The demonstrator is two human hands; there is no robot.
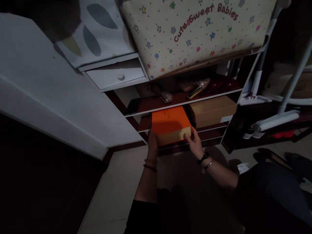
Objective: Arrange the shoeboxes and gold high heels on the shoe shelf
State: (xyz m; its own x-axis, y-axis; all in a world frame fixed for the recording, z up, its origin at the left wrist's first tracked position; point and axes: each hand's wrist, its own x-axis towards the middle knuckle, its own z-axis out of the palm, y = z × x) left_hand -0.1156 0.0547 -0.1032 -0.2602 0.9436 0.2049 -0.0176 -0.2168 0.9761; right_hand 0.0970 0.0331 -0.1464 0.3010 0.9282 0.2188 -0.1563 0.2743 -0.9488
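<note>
An orange shoe box (170, 122) sticks out from a low shelf of a white rack (229, 130) with dark red boards. My left hand (153, 141) grips its near left corner and my right hand (194, 141) grips its near right corner. Both wrists wear bracelets, and the right one also has a watch. A brown cardboard box (211, 110) sits on the same shelf, right of the orange one.
Glittery high-heeled shoes (195, 86) lie on the shelf above. A star-patterned cloth (195, 32) drapes over the rack's top. A white drawer (117, 76) sits at the left beside a white wall. A white mop or stand (275, 120) and dark shoes are at the right.
</note>
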